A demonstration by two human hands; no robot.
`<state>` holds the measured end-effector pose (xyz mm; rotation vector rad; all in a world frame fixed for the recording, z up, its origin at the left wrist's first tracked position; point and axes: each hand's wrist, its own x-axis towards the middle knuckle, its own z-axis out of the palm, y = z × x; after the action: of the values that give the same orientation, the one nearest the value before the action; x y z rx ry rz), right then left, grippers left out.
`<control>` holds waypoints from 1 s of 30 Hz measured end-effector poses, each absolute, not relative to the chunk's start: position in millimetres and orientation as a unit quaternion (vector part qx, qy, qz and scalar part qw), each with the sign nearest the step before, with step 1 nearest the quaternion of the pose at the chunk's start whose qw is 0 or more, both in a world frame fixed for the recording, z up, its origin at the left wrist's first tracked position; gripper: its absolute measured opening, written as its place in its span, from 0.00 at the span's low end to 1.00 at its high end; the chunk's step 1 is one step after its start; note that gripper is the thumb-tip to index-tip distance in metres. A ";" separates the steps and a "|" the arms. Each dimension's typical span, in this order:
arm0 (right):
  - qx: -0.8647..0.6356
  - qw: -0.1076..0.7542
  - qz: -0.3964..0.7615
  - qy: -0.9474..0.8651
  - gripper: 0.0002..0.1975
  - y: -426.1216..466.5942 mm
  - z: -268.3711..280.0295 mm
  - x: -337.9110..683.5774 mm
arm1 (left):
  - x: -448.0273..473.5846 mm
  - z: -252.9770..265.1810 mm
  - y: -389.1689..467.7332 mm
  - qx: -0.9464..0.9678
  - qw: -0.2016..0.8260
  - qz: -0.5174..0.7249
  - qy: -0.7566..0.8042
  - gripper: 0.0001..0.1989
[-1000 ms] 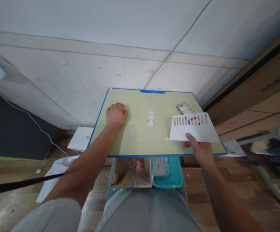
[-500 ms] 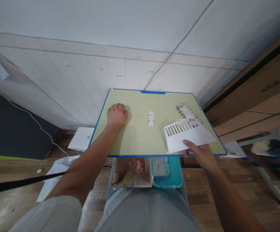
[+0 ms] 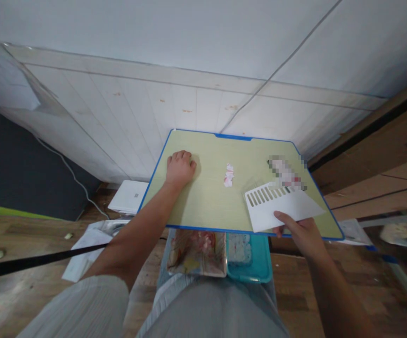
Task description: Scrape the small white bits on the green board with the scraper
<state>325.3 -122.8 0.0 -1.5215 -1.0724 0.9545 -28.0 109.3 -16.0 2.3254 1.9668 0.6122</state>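
Note:
My left hand (image 3: 181, 167) rests palm down on the left part of a pale green tabletop (image 3: 207, 206) with a blue rim. Its fingers are bent and slightly apart, with nothing visible in them. Between thumb and fingers, my right hand (image 3: 300, 230) grips a white slotted sheet (image 3: 270, 211) at its near edge, the thumb on top. Along the sheet's far side runs a row of slots. Small pink-and-white scraps (image 3: 228, 176) lie in a short column in the tabletop's middle. A pixelated object (image 3: 284, 171) lies beyond the sheet at the right.
Under the tabletop's near edge sit a lined basket (image 3: 196, 270) with mixed contents and a teal tray (image 3: 265, 265) holding a pale box. A white panelled wall (image 3: 136, 103) stands behind, with a grey cable (image 3: 270, 77). Brown cartons (image 3: 375, 169) stand at the right.
The whole view has shifted slightly, so the table appears further right. Both hands keep their places, the right still holding the white slotted sheet.

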 end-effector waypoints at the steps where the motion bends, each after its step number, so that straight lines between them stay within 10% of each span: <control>1: -0.632 0.508 0.383 -0.442 0.21 -117.8 0.1 324.0 | -28.0 -16.0 109.2 0.749 0.017 0.198 0.632 0.20; 30: -0.605 0.573 0.309 -0.458 0.36 -41.8 -24.2 251.9 | -28.4 -15.2 109.2 0.749 0.001 0.187 0.636 0.20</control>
<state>251.9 -41.8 -24.2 -1.4171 -1.0743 0.7248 -28.4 109.2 -15.2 2.3516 1.9973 0.5863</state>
